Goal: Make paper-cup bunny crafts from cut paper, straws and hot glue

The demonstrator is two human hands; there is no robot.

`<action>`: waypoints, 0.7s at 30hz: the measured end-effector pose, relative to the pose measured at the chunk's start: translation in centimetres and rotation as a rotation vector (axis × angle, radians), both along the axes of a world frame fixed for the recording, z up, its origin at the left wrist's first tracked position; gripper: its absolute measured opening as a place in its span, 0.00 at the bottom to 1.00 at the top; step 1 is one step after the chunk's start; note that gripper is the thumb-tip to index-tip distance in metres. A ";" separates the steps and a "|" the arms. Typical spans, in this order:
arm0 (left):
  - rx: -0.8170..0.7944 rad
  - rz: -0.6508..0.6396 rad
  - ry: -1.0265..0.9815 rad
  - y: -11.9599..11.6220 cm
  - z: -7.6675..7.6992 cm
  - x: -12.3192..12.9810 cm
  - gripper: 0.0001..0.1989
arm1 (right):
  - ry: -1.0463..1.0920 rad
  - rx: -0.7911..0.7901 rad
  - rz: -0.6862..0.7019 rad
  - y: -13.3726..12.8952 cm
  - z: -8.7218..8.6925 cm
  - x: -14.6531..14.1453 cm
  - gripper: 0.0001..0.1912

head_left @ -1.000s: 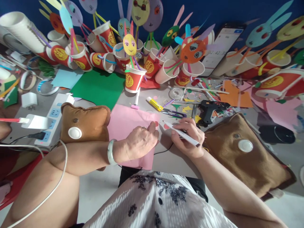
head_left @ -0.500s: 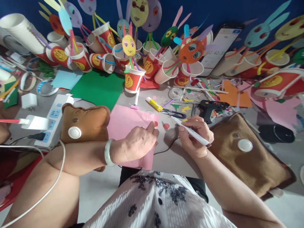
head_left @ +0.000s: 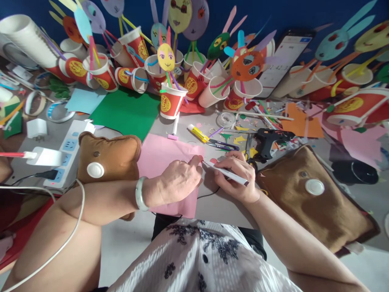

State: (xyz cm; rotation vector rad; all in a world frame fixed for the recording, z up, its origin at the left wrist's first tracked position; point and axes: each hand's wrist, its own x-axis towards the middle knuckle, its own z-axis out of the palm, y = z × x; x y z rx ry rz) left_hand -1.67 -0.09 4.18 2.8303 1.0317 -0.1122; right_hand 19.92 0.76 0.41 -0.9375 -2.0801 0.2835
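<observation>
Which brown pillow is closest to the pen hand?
The bigger squarish brown fabric pillow, beside the right hand holding the white pen; the smaller, lighter one lies by the left forearm.

White marker [head_left: 231, 175] slanted, tip by small red disc [head_left: 201, 157] on pink paper [head_left: 165, 156]

The grey counter [head_left: 221, 207] carries a pink sheet [head_left: 165, 152], a green sheet [head_left: 127, 112], a power strip [head_left: 69, 138], two brown cushions [head_left: 117, 156], a black glue gun [head_left: 265, 144] and orange paper [head_left: 299, 121]; red-and-white paper cups [head_left: 175, 101] stand toward the back.
</observation>
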 end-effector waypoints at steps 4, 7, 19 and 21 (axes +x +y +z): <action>0.011 -0.019 0.019 0.0 0.1 -0.1 0.12 | -0.014 -0.006 -0.016 -0.1 0.0 0.0 0.08; 0.025 -0.024 0.034 0.0 -0.1 -0.2 0.13 | -0.003 -0.009 -0.034 -0.1 -0.1 0.0 0.08; 0.104 0.002 0.052 -0.5 -0.3 -0.1 0.10 | -0.020 -0.017 -0.046 0.0 -0.6 -0.1 0.08; 0.101 0.004 0.051 -0.5 -0.3 -0.1 0.09 | -0.027 -0.011 -0.048 0.0 -0.6 -0.1 0.08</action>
